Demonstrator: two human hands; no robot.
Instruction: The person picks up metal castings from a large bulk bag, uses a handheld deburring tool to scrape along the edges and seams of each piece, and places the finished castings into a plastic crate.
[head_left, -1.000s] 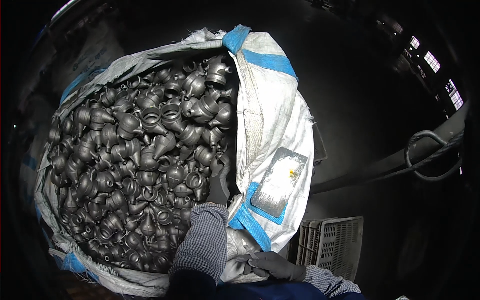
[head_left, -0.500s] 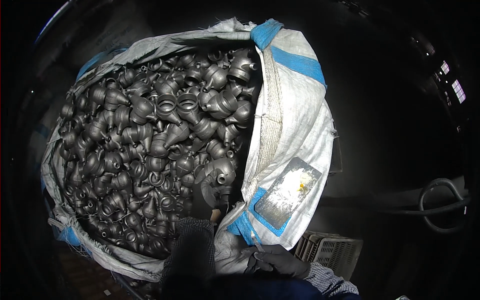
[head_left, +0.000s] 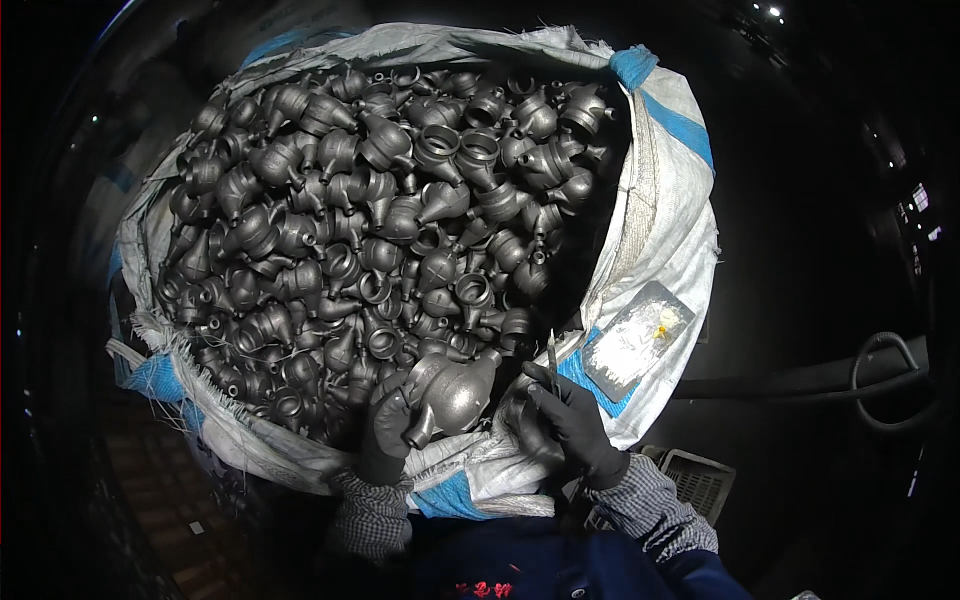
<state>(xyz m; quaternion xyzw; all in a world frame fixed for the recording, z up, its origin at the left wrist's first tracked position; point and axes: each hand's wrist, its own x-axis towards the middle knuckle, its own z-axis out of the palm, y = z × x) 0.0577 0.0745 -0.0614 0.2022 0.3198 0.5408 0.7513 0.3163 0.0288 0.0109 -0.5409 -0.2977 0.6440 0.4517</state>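
In my gloved left hand is a grey metal casting, a rounded hollow body with short pipe stubs, held above the near edge of the bag. The fingers close on its left side. To the right of it, my gloved right hand grips a slim pointed tool that stands upright; its exact kind is unclear. Many similar castings fill the large white woven bag. Beside my right hand, a dark flat plate smeared with white paste and a yellow spot rests on the bag's folded right side.
A grey plastic crate stands low at the right, behind my right forearm. Further right, a looped hose meets a dark horizontal pipe. Blue straps and frayed edges hang from the bag's rim. The surroundings are very dark.
My left hand has come up from the pile with a casting and now holds it near the bag's front edge. My right hand has risen beside it with the tool. The view has shifted.
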